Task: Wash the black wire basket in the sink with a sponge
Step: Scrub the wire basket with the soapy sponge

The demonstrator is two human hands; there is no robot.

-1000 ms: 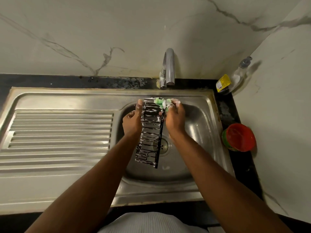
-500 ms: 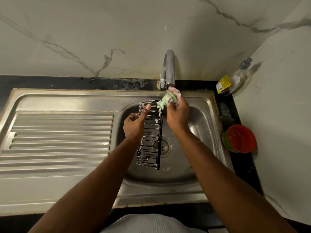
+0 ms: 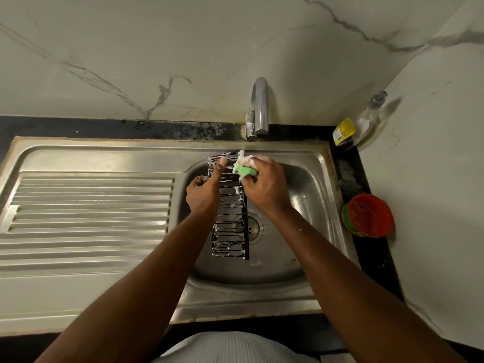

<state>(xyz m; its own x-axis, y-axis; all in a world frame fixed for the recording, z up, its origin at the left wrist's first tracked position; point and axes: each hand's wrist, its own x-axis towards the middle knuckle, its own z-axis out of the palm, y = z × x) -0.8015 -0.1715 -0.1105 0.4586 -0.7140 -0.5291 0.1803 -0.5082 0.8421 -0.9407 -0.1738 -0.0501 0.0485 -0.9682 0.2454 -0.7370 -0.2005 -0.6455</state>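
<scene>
Holding the black wire basket (image 3: 230, 226) over the bowl of the sink (image 3: 288, 260), the left grip (image 3: 203, 191) closes on the basket's long edge at 9 o'clock, close to its far end. The thumb lies straight along the wires, pointing to 12 o'clock, and the other fingers curl round behind the edge. The basket runs lengthwise from 12 to 6 o'clock. Its far end is level with the sink's rear rim and its near end is low in the bowl, just at 9 o'clock of the drain (image 3: 253, 228). Most of its length reaches toward 6 o'clock from the left grip. Whether the near end rests on the bowl's floor cannot be told.

The right grip (image 3: 267, 184) is bunched round a green sponge (image 3: 245, 171), pinching it between thumb and fingers. It presses the sponge on the basket's far end at the 3 o'clock corner, just beside the left thumb tip.

The basket is narrow and oblong, made of thin black wires set as cross rungs between long side rails. It shines wet and is streaked with white foam, thickest at the far end, on the sponge and on the right fingers.

A chrome faucet (image 3: 259, 108) stands at 12 o'clock of the basket, and the ribbed drainboard (image 3: 89, 205) lies at 9 o'clock. On the black table (image 3: 366, 260) a red-lidded tub (image 3: 369, 214) sits at 3 o'clock of the sink, with a clear pump bottle (image 3: 366, 119) at 2 o'clock.
</scene>
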